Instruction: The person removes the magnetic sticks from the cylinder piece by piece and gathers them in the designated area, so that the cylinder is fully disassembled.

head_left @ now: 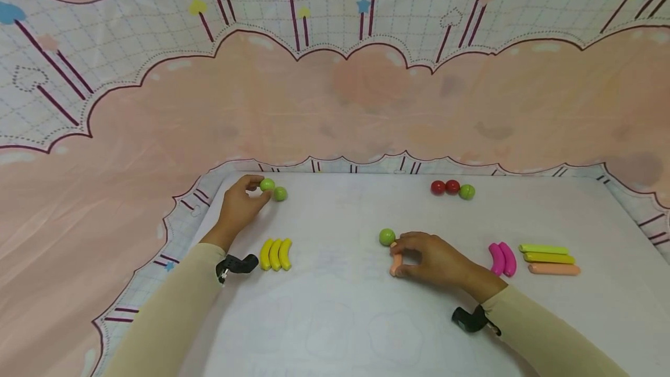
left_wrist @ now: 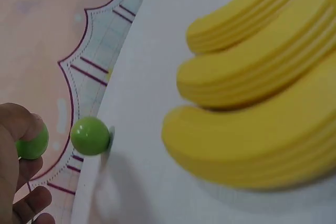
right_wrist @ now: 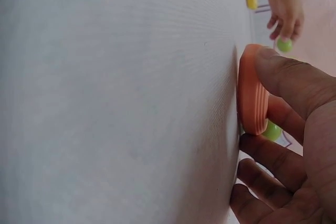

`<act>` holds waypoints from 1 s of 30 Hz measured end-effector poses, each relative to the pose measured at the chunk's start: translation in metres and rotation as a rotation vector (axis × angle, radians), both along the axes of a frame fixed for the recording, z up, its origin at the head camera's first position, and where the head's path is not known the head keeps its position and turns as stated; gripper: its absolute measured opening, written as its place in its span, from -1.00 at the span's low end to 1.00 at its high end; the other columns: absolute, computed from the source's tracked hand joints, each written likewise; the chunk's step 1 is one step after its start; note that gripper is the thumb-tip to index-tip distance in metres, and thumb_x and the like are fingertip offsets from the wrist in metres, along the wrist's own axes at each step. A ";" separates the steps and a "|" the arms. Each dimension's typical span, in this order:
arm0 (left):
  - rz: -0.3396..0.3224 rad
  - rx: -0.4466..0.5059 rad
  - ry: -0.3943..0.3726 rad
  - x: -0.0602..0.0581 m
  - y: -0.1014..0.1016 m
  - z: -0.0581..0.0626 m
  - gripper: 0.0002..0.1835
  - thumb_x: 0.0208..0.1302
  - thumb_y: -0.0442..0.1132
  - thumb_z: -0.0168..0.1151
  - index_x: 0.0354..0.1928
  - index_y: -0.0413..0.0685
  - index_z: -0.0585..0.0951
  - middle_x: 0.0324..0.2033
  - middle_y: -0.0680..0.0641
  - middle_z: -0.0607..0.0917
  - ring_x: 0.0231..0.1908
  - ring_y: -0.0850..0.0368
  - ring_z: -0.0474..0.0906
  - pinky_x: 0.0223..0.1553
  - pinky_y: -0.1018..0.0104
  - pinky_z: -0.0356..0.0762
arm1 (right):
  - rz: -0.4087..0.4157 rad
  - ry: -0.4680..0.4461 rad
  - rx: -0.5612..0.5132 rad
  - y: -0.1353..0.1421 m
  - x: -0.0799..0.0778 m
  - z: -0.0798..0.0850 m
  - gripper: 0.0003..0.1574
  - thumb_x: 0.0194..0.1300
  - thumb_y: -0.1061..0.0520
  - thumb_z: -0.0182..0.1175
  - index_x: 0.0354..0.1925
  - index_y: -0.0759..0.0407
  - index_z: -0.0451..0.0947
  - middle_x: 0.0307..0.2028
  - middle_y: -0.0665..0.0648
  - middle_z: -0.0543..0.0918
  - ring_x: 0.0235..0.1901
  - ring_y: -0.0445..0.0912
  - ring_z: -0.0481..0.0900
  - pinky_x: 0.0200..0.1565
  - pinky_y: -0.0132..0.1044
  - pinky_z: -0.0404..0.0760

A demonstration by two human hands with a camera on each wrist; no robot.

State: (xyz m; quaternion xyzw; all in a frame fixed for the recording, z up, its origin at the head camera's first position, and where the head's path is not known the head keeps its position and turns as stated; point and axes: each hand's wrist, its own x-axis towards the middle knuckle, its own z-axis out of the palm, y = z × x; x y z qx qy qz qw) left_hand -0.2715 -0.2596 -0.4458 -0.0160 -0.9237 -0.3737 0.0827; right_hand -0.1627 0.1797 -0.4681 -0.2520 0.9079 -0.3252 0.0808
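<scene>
At the far left of the white table, my left hand (head_left: pixel 242 207) pinches a glossy green ball (head_left: pixel 267 184) between thumb and fingers. A second green ball (head_left: pixel 280 194) lies beside it on the surface. Three yellow banana-shaped pieces (left_wrist: pixel 252 137) sit side by side nearer to me. Right of the middle, my right hand (head_left: pixel 437 259) holds a short orange ridged stick (right_wrist: pixel 253 90) between thumb and fingers, low at the tabletop. Another green ball (head_left: pixel 387 237) rests just beyond the stick's far end. Part of the stick is hidden by the fingers.
Two red balls (head_left: pixel 445 187) and a green ball (head_left: pixel 467 192) stand in a row at the back right. Two magenta curved pieces (head_left: pixel 502 259) lie beside my right forearm. Further right are two yellowish sticks (head_left: pixel 546 253) and an orange stick (head_left: pixel 555 269). A patterned cloth (head_left: pixel 366 109) hangs behind.
</scene>
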 end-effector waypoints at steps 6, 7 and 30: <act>0.038 0.001 -0.049 -0.001 -0.011 -0.004 -0.48 0.38 -0.06 0.32 0.26 -0.18 0.52 0.14 -0.22 0.62 0.20 -0.21 0.46 0.20 -0.16 0.44 | -0.006 0.009 0.003 -0.001 0.000 0.001 -0.48 0.12 -0.06 0.58 0.05 -0.03 0.73 0.12 0.01 0.68 0.29 0.12 0.50 0.31 0.12 0.42; 0.040 -0.001 -0.059 -0.001 -0.012 -0.005 -0.47 0.38 -0.05 0.32 0.26 -0.19 0.52 0.14 -0.23 0.62 0.21 -0.22 0.46 0.21 -0.17 0.44 | -0.008 0.009 0.005 -0.001 0.000 0.001 -0.48 0.12 -0.06 0.58 0.05 -0.03 0.73 0.12 0.01 0.68 0.28 0.12 0.50 0.31 0.12 0.42; -0.016 -0.129 -0.140 -0.006 -0.018 -0.023 -0.49 0.35 -0.14 0.33 0.24 -0.24 0.52 0.11 -0.29 0.66 0.18 -0.24 0.51 0.26 -0.16 0.37 | -0.027 0.000 0.036 -0.001 0.001 0.001 -0.49 0.12 -0.10 0.57 0.05 -0.09 0.73 0.16 0.05 0.65 0.29 0.12 0.49 0.32 0.13 0.41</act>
